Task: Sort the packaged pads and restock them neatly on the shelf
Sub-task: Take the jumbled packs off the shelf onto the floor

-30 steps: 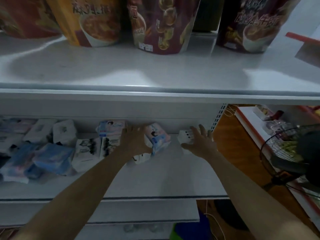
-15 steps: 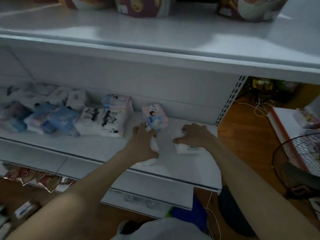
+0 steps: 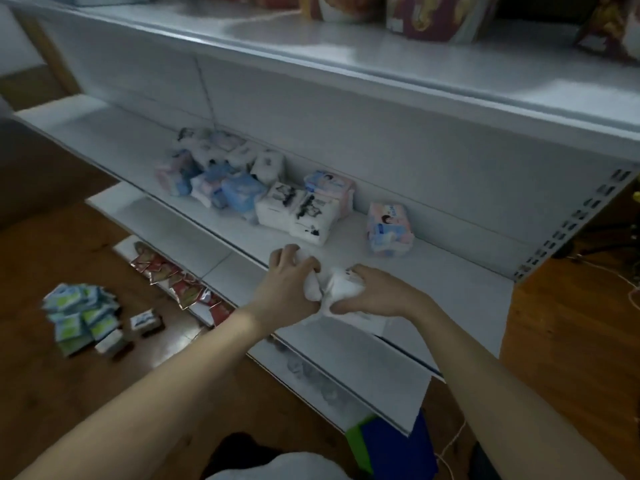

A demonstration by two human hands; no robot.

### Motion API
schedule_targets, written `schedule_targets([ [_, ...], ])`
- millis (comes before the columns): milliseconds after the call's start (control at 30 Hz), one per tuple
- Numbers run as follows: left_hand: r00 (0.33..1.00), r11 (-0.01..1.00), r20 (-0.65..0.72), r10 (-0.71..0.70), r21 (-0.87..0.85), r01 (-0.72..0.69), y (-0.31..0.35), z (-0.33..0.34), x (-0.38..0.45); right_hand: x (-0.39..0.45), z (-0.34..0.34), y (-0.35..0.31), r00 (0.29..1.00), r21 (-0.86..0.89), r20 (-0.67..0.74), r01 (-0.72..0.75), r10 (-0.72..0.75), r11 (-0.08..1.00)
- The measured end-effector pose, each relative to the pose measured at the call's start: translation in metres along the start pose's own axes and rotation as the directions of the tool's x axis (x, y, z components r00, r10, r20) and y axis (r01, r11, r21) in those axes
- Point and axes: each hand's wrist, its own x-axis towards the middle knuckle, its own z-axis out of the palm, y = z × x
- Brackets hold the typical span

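Note:
Near the front edge of the white middle shelf (image 3: 450,292), my left hand (image 3: 287,282) grips a white pad pack (image 3: 310,289). Beside it my right hand (image 3: 377,292) grips a second white pad pack (image 3: 341,289), and the two packs touch. A pink-and-blue pad pack (image 3: 389,228) stands alone behind my hands. Two white packs with black print (image 3: 298,211) lie left of it, a pink-blue pack (image 3: 330,185) behind them. Further left sits a loose heap of several blue, pink and white packs (image 3: 214,168).
Snack bags (image 3: 433,15) stand on the upper shelf. Red sachets (image 3: 173,278) lie on the lower shelf. Green-blue packets (image 3: 81,317) and small boxes (image 3: 145,322) are scattered on the wooden floor at left. A blue-green object (image 3: 391,445) sits under the shelf.
My view has swung left and down. Both hands pulled back from the rear of the shelf to its front edge, each now closed round a white pack, and have come together.

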Motion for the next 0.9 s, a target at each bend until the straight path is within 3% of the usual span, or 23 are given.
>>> schedule_targets([
  [167,0.971,0.974,-0.09,-0.22,-0.07,0.214,-0.065,-0.029,-0.052,0.026,0.039,-0.071,0.985,0.099,0.096,0.132,-0.141,0.986],
  [233,0.939,0.948,-0.148,-0.309,-0.12,0.293,-0.098,-0.036,-0.082,0.042,0.069,-0.101,0.971,0.128,0.166,0.149,-0.169,0.981],
  [433,0.82,0.829,-0.147,-0.553,-0.201,0.523,-0.226,-0.05,-0.181,0.1,0.193,-0.205,0.914,0.187,0.345,0.157,-0.215,0.97],
  [667,0.67,0.668,-0.087,-0.737,-0.237,0.705,-0.388,-0.082,-0.296,0.146,0.353,-0.309,0.86,0.442,0.487,-0.092,-0.152,0.892],
  [900,0.513,0.489,-0.057,-0.857,-0.406,0.772,-0.483,-0.095,-0.333,0.189,0.424,-0.379,0.842,0.476,0.529,-0.193,-0.104,0.858],
])
